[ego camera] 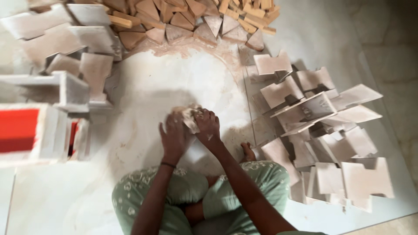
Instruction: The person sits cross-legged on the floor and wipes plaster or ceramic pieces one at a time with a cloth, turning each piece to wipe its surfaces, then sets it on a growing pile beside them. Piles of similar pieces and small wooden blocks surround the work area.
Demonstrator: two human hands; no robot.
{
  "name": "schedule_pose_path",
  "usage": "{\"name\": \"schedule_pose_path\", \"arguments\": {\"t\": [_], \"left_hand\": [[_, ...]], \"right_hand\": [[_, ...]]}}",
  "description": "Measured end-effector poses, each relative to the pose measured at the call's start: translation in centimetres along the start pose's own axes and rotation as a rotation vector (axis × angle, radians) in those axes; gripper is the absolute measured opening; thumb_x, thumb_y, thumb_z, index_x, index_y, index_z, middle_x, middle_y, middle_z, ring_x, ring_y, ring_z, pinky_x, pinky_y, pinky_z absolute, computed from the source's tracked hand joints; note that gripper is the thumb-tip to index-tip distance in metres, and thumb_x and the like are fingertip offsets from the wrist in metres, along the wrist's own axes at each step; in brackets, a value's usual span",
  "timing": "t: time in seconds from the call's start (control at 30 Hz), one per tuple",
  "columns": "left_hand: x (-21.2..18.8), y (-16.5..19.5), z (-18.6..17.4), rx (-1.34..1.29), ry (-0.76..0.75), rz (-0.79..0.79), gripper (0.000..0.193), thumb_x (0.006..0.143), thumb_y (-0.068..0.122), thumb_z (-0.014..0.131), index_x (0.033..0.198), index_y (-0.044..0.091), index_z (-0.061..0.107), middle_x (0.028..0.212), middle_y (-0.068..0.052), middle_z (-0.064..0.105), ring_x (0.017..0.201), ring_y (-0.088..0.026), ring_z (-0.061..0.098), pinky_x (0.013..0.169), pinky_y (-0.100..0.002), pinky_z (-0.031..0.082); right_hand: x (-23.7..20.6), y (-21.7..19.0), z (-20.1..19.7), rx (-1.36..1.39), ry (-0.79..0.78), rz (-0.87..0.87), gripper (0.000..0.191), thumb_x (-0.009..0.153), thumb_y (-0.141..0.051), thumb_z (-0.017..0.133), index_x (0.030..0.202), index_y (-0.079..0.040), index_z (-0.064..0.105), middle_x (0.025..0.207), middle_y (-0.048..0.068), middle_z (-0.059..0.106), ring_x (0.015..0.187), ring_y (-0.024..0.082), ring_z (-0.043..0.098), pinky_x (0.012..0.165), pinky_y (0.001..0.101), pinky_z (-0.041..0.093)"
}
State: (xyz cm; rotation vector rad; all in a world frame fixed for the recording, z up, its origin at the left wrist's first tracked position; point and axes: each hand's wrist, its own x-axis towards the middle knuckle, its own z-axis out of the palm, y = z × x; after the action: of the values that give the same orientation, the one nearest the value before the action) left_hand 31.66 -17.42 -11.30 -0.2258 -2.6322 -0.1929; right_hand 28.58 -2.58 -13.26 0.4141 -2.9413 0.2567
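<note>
Your legs [191,196]: crossed on the dusty white floor [143,87], in green patterned trousers.
Your left hand [174,137]: closed around the near side of a pale block [188,116].
Your right hand [208,126]: fingers curled over the same block, at centre.
Right: notched white slabs [322,130], heaped loosely.
Left: white box frames [56,87].
Far: tan wooden wedges [191,17], piled.

Bright daylight, washed-out glare left, soft blur, dim top-right corner.
</note>
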Motion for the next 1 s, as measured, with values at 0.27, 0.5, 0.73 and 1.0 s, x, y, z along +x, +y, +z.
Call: {"name": "schedule_pose_path", "arguments": {"t": [0.27, 0.5, 0.73, 1.0], "left_hand": [[-4.0, 1.0, -5.7, -0.221, -0.342, -0.030, 0.131, 0.060, 0.072, 0.084, 0.157, 0.004, 0.027, 0.165, -0.023, 0.021, 0.154, -0.041, 0.016, 0.118, -0.064, 0.021], [-4.2, 0.5, -8.9, -0.305, -0.740, -0.042, 0.149, 0.047, 0.050, 0.097, 0.165, 0.025, 0.011, 0.170, -0.005, 0.017, 0.157, -0.030, 0.012, 0.116, -0.062, 0.030], [-4.8, 4.8, -10.3, -0.285, -0.551, -0.178, 0.146, 0.052, 0.055, 0.098, 0.162, 0.015, 0.010, 0.167, -0.014, 0.025, 0.155, -0.036, 0.022, 0.112, -0.054, 0.044], [-5.6, 6.6, -9.5, -0.313, -0.477, -0.318, 0.141, 0.053, 0.063, 0.092, 0.166, 0.021, 0.020, 0.161, -0.016, 0.037, 0.141, -0.040, 0.046, 0.098, -0.057, 0.050]], "right_hand": [[-5.4, -1.9, -6.7, -0.208, -0.249, 0.188, 0.069, 0.085, -0.050, 0.077, 0.140, -0.016, 0.054, 0.139, 0.018, 0.045, 0.122, 0.040, 0.050, 0.080, 0.0474, 0.058], [-6.7, -3.2, -10.9, -0.138, -0.327, 0.152, 0.076, 0.085, -0.057, 0.072, 0.144, -0.015, 0.051, 0.134, 0.019, 0.045, 0.121, 0.039, 0.049, 0.083, 0.0511, 0.056], [-9.0, 0.5, -12.8, 0.029, -0.099, -0.070, 0.068, 0.081, -0.045, 0.078, 0.136, -0.010, 0.058, 0.133, 0.018, 0.050, 0.119, 0.040, 0.051, 0.083, 0.0514, 0.056], [-12.2, 4.2, -11.1, 0.243, 0.204, -0.121, 0.066, 0.078, -0.019, 0.078, 0.142, -0.016, 0.062, 0.127, 0.012, 0.057, 0.117, 0.035, 0.056, 0.091, 0.0476, 0.054]]}}
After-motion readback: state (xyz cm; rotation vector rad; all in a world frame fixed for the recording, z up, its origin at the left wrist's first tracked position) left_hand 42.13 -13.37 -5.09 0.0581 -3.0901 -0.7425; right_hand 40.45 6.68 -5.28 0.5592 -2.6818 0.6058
